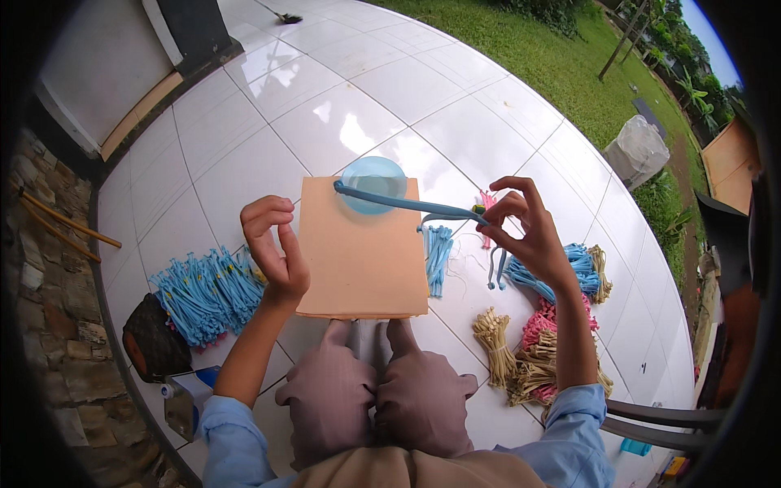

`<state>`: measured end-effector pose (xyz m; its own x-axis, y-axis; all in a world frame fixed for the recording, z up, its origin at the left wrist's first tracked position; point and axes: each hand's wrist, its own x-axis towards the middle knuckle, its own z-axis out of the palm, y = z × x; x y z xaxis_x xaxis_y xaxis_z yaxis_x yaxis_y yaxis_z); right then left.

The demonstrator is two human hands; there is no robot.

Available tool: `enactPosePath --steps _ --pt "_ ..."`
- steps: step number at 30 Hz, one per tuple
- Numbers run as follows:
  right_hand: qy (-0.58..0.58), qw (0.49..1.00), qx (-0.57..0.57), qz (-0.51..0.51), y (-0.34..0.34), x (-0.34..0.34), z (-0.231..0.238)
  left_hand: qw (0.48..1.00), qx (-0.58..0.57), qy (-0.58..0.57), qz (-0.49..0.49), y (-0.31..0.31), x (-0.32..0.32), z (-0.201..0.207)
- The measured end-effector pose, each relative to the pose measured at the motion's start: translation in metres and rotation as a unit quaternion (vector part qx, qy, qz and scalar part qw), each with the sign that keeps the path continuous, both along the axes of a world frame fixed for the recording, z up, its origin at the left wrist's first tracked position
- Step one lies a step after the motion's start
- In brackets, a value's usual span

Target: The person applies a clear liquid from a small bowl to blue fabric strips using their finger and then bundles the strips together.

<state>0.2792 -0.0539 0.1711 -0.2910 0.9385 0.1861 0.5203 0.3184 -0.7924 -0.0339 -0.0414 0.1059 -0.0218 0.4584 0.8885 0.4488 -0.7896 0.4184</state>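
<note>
Right hand [527,228] pinches one blue strap [381,199] near one bowl [374,167].

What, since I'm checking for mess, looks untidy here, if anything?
Loose pale threads straggle across the tiled floor beside the small blue bundle; they look odd because that bundle is neatly gathered. No spill stands out.

I've got the board [362,268] ctr, just past the knees [329,398], w/ the bowl [374,167] at its far edge. L hand [275,244] sits just L of board; R hand [521,224] off its R side, strip [407,202] running from there L over bowl. On floor [244,171] I see bundles [203,297] L, bag [159,340] beside 'em, nr wall [81,350]; small bundle [438,259] just R of board; bigger pile [529,370] farther R, partly bhd R forearm. Lawn [488,49] past floor, far R.
</note>
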Motion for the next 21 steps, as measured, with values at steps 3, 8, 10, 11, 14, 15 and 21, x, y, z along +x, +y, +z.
enactPosePath --steps 3,8,10,11,14,15,21 --pt "0.082 0.993 -0.075 0.046 0.003 -0.010 0.067 0.981 0.118 0.148 0.052 -0.005 0.018 0.057" --pt "0.193 0.969 -0.105 0.118 0.020 -0.054 0.089 0.864 0.245 0.430 0.096 -0.010 0.061 0.075" --pt "0.215 0.958 -0.119 0.146 0.025 -0.075 0.095 0.853 0.267 0.438 0.101 -0.008 0.057 0.089" --pt "0.211 0.957 -0.124 0.153 0.027 -0.086 0.098 0.848 0.272 0.441 0.111 -0.003 0.049 0.096" --pt "0.243 0.954 -0.090 0.149 0.034 -0.095 0.097 0.865 0.240 0.438 0.040 0.010 0.034 0.115" --pt "0.264 0.954 -0.057 0.130 0.037 -0.091 0.091 0.868 0.202 0.453 0.035 0.012 0.030 0.129" --pt "0.352 0.930 -0.007 0.103 0.008 -0.062 0.034 0.945 -0.048 0.303 0.116 0.005 0.018 0.134"
